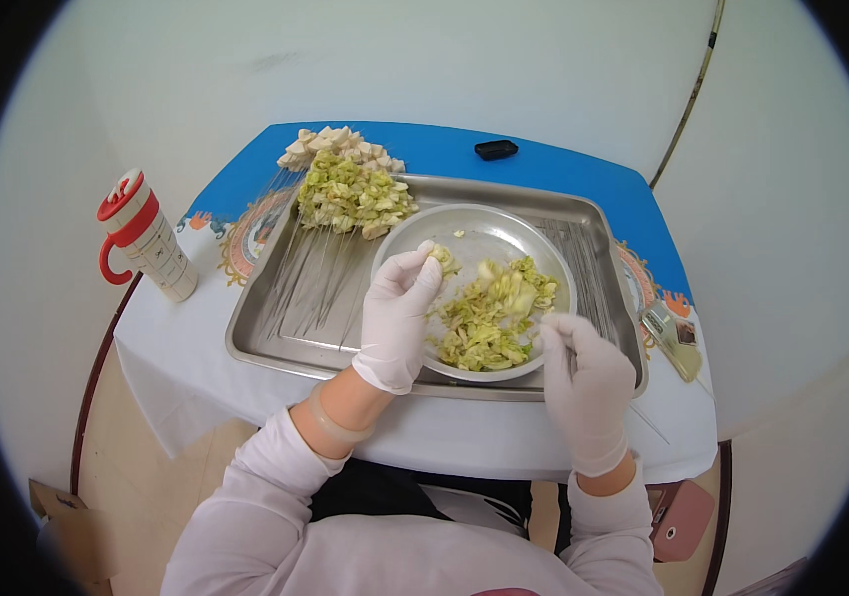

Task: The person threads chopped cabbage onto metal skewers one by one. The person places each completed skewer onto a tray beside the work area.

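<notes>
Both hands wear white gloves. My left hand point(400, 316) pinches a small folded piece of cabbage leaf point(444, 261) over the left side of a round metal bowl point(469, 216). Inside the bowl lies a heap of cut cabbage leaves point(480, 335), partly blurred near its top. At the bowl's right rim, my right hand point(588, 387) has its fingers closed on what looks like a thin metal skewer point(651, 425); its end sticks out behind the hand, and the fingers hide the rest.
A steel tray point(283, 357) holds the bowl and loose skewers point(581, 276). Skewered cabbage point(353, 194) rests on its far left corner, with skewered pale chunks point(335, 145) behind. A red-and-white bottle point(148, 235) stands left. A black case point(496, 150) and a clear-cased object point(674, 343) lie on the table.
</notes>
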The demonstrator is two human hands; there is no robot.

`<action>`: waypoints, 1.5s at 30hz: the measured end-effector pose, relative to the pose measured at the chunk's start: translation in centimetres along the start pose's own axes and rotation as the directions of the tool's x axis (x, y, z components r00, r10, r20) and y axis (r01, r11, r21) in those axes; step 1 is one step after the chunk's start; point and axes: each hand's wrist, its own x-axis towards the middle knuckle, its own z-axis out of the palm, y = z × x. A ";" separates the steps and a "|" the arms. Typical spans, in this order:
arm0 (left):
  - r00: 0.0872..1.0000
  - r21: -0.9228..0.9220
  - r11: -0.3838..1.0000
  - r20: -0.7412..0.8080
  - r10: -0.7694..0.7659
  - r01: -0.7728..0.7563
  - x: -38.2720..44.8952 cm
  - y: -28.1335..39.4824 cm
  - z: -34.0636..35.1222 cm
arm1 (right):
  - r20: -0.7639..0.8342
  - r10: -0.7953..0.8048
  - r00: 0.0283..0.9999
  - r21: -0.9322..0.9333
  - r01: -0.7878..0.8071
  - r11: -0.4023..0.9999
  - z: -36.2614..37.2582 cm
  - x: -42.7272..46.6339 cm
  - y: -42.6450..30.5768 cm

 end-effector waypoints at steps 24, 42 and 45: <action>0.986 0.004 0.986 0.022 0.168 -0.168 -0.9 0.0 0.6 | -0.005 0.035 0.999 -0.057 -0.035 0.998 -0.3 -1.2 -1.8; 0.945 0.017 0.945 0.006 0.327 -0.327 -1.6 -0.6 1.0 | -0.043 0.077 0.996 -0.083 -0.081 0.993 1.2 -2.1 -3.9; 0.944 0.020 0.943 -0.005 0.331 -0.331 -1.6 -0.8 0.9 | -0.046 0.058 0.997 -0.111 -0.063 0.992 1.4 -2.3 -3.9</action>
